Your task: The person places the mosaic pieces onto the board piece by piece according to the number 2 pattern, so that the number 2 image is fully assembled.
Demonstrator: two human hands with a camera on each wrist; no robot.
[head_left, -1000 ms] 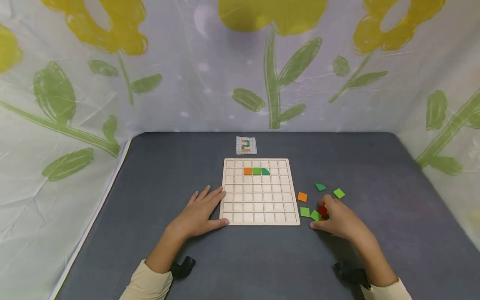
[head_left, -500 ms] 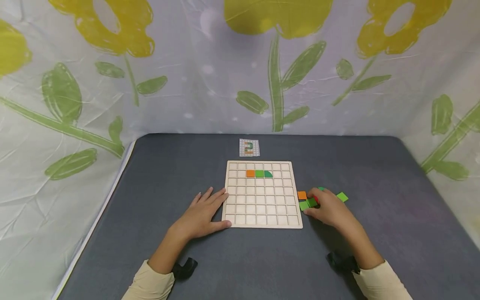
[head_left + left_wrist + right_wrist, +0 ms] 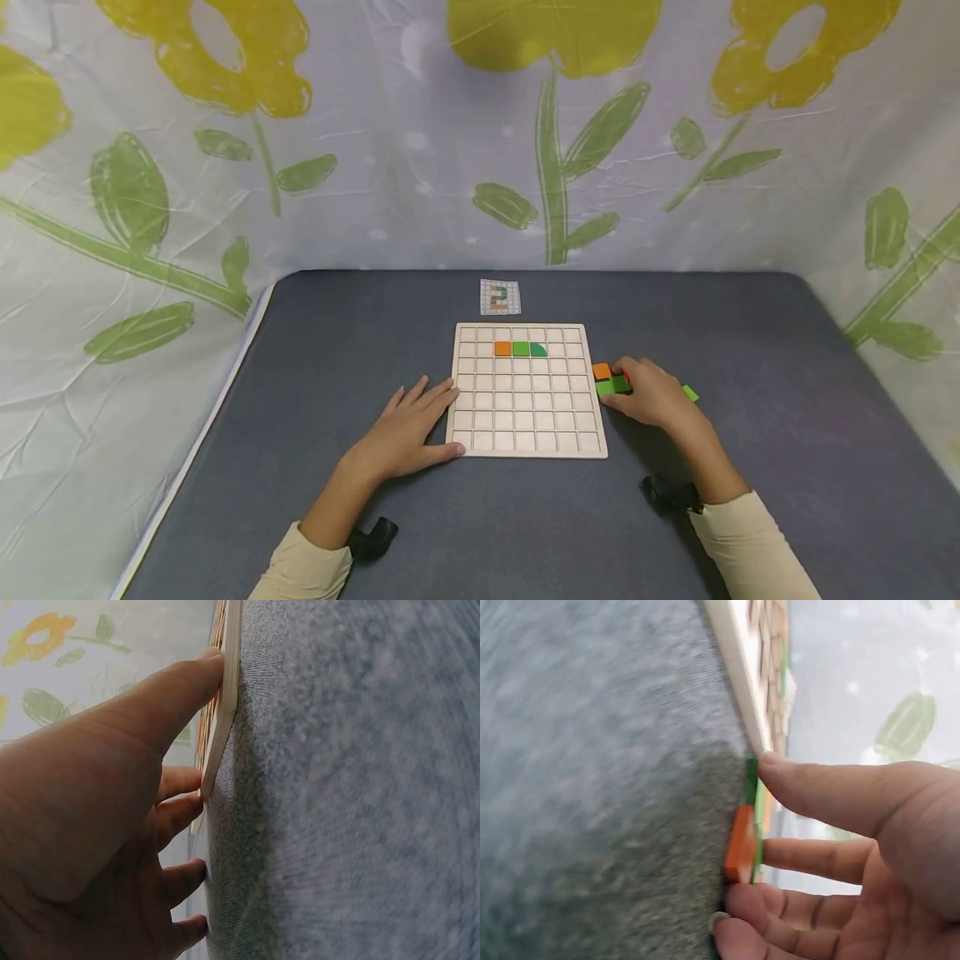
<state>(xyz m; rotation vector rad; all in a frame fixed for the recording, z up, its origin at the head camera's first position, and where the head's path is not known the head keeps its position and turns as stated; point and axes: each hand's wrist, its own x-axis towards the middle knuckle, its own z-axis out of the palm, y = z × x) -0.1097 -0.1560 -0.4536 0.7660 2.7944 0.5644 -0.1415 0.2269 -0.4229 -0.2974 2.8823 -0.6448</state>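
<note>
A pale wooden grid board (image 3: 525, 417) lies on the dark table. In one row sit an orange square tile (image 3: 502, 348), a green square tile (image 3: 521, 348) and a dark-green quarter-round tile (image 3: 537, 349). My left hand (image 3: 401, 429) rests against the board's left edge, fingers spread, thumb at the near corner. Beside the right edge, my right hand (image 3: 652, 393) curls thumb and fingers around a cluster of loose tiles. An orange tile (image 3: 602, 372) and green tiles (image 3: 604, 388) show there, with a sliver of red; the hand hides the others. Another orange tile (image 3: 740, 844) appears in the right wrist view.
Behind the board lies a small printed card (image 3: 500, 297) with a coloured grid pattern. A loose green tile (image 3: 690, 393) pokes out to the right of my right hand. A flower-printed curtain (image 3: 405, 167) stands at the table's back and sides.
My right hand has slid the loose tiles together, away from me and left toward the board's right edge. My left hand stays at the board; the head view has shifted slightly.
</note>
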